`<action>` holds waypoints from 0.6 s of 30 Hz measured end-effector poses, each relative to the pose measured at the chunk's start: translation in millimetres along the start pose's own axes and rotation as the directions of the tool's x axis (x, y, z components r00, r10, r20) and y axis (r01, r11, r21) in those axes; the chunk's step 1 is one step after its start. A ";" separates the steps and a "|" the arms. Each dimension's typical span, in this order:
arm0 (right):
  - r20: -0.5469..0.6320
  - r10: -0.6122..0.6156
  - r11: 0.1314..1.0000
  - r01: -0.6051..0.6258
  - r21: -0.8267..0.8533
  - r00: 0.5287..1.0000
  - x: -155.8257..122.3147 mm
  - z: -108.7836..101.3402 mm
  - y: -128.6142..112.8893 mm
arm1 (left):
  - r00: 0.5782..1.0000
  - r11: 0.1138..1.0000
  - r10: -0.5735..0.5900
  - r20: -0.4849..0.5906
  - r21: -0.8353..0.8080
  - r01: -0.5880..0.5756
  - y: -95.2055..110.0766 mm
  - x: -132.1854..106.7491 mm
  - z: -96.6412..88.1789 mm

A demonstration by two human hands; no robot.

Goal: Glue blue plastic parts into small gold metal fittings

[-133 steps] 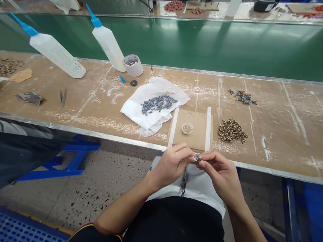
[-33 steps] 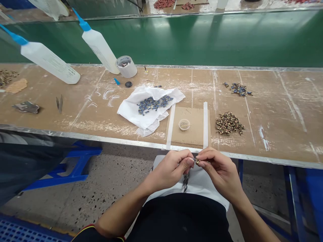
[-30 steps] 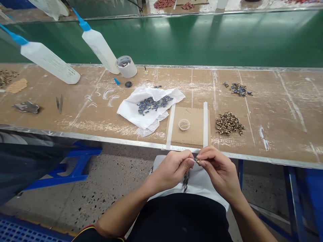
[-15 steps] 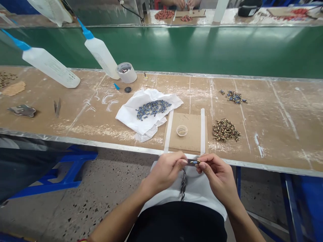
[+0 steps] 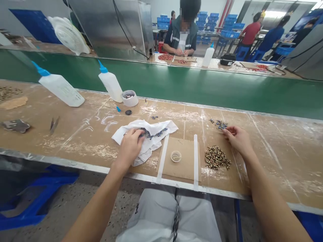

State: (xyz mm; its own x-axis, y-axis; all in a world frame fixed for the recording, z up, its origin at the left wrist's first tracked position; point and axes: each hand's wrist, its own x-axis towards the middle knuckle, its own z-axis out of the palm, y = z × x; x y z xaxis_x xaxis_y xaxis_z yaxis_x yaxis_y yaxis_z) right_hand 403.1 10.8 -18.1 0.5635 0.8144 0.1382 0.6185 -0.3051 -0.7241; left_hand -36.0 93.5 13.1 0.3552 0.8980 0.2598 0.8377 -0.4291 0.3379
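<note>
My left hand (image 5: 130, 146) rests on a crumpled white cloth (image 5: 151, 148), its fingers curled down into the pile of small blue parts (image 5: 155, 133) lying there. What the fingertips pinch is hidden. My right hand (image 5: 237, 138) lies on the brown bench top. Its fingers are loosely stretched toward a small heap of blue pieces (image 5: 219, 124), and nothing shows in them. A heap of brown-and-gold parts (image 5: 216, 158) lies just in front of that hand. Between my hands, a taped-down cardboard pad (image 5: 181, 168) carries a tiny white cup (image 5: 176, 156).
Two squeeze bottles (image 5: 62, 89) (image 5: 111, 85), a tape roll (image 5: 130, 98) and tweezers (image 5: 54, 123) lie to the left. A green conveyor belt (image 5: 202, 87) runs behind the bench. A person (image 5: 183, 33) works across it, and a fan (image 5: 68, 33) stands at the back left.
My hands have parted from the small piece held over my lap. The left went forward onto the cloth of blue parts, the right out to the small blue heap. My head tilted up.
</note>
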 end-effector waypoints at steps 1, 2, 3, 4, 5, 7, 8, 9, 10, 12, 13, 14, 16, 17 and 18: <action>0.001 0.000 1.000 0.000 -0.021 1.000 -0.9 -3.3 0.9 | 0.999 1.000 -0.009 0.051 0.026 0.007 -0.8 5.1 0.4; 0.000 0.006 0.999 -0.006 -0.036 1.000 -5.6 -7.2 3.3 | 0.995 0.999 -0.022 0.100 0.045 0.017 -1.4 9.3 0.9; 0.001 0.018 0.999 -0.018 -0.044 1.000 -13.4 -11.3 7.5 | 0.989 0.998 -0.034 0.142 0.057 0.026 -2.0 12.5 1.4; 0.012 0.037 0.998 -0.036 -0.047 0.999 -23.7 -15.2 13.8 | 0.984 0.998 -0.041 0.173 0.062 0.031 -2.5 15.1 1.8; 0.038 0.077 0.997 -0.076 -0.030 0.996 -35.6 -18.6 21.9 | 0.980 0.998 -0.041 0.193 0.062 0.030 -3.0 17.1 2.1; 0.049 0.128 0.990 -0.131 0.057 0.991 -61.4 -23.1 40.6 | 0.978 0.998 -0.025 0.205 0.062 0.012 -3.7 19.9 1.6; 0.004 0.137 0.987 -0.137 0.088 0.991 -73.6 -24.2 49.4 | 0.979 0.998 -0.014 0.203 0.064 0.001 -3.7 21.0 0.7; -0.023 0.151 0.982 -0.147 0.114 0.988 -84.3 -24.9 56.8 | 0.980 0.998 -0.004 0.198 0.064 -0.009 -3.5 22.1 -0.5; -0.048 0.167 0.976 -0.158 0.151 0.985 -93.1 -25.3 62.2 | 0.982 0.998 0.006 0.190 0.064 -0.018 -3.2 23.0 -2.2; -0.056 0.200 0.962 -0.185 0.200 0.978 -104.0 -25.4 66.5 | 0.985 0.998 0.022 0.171 0.060 -0.032 -2.6 24.7 -6.0; -0.047 0.213 0.955 -0.198 0.219 0.976 -106.4 -25.4 66.0 | 0.986 0.998 0.027 0.162 0.056 -0.037 -2.7 25.3 -7.9; -0.036 0.222 0.951 -0.208 0.228 0.974 -107.4 -25.3 64.5 | 0.987 0.998 0.031 0.155 0.050 -0.039 -3.2 25.6 -9.8; -0.024 0.238 0.949 -0.227 0.219 0.971 -106.9 -24.7 61.4 | 0.987 0.999 0.036 0.155 0.035 -0.042 -5.9 25.0 -13.3; -0.027 0.246 0.949 -0.235 0.211 0.969 -106.2 -24.2 60.9 | 0.985 0.999 0.041 0.166 0.025 -0.046 -8.1 24.0 -14.8; -0.031 0.250 0.950 -0.239 0.201 0.968 -105.7 -23.5 61.4 | 0.981 0.998 0.051 0.186 0.014 -0.055 -10.6 22.6 -16.2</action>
State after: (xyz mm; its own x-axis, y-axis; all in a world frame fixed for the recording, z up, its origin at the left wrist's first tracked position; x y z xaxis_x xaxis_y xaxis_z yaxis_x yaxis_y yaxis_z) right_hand 394.4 -105.6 -61.3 0.7171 0.6965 -0.0263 0.3426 -0.3851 -0.8569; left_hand -43.6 116.8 30.0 0.4686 0.8773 0.1039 0.8225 -0.4762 0.3109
